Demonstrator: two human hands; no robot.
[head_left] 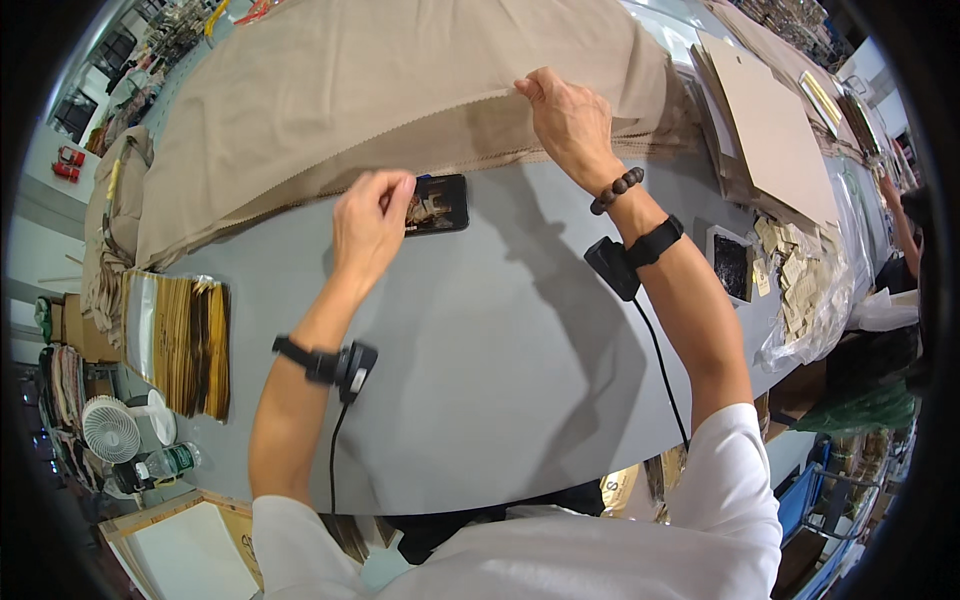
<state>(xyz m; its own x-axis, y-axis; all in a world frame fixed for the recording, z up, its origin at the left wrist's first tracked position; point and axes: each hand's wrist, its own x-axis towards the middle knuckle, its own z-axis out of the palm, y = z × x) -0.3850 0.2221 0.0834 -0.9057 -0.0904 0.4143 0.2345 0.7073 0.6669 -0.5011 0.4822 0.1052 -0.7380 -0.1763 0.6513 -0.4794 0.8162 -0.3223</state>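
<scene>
A large stack of beige fabric (pixel 400 75) with a zigzag-cut edge covers the far side of the grey table. My right hand (pixel 572 118) pinches the top layer's near edge and holds it raised, so a shadowed gap shows above the layers below. Lower and to the left, my left hand (pixel 370 222) hovers near the fabric edge with its fingers curled together; whatever lies in them, if anything, is hidden. Beside its fingertips a black smartphone (pixel 440 204) lies on the table, its screen lit. Each forearm wears a strapped black device with a cable.
Bundled brown paper pieces (pixel 178 340) lie at the left. On the right are beige cardboard sheets (pixel 765 125), a small box of black bits (pixel 732 265) and a plastic bag of tags (pixel 800 290). A white fan (pixel 112 428) and a bottle (pixel 172 460) sit lower left.
</scene>
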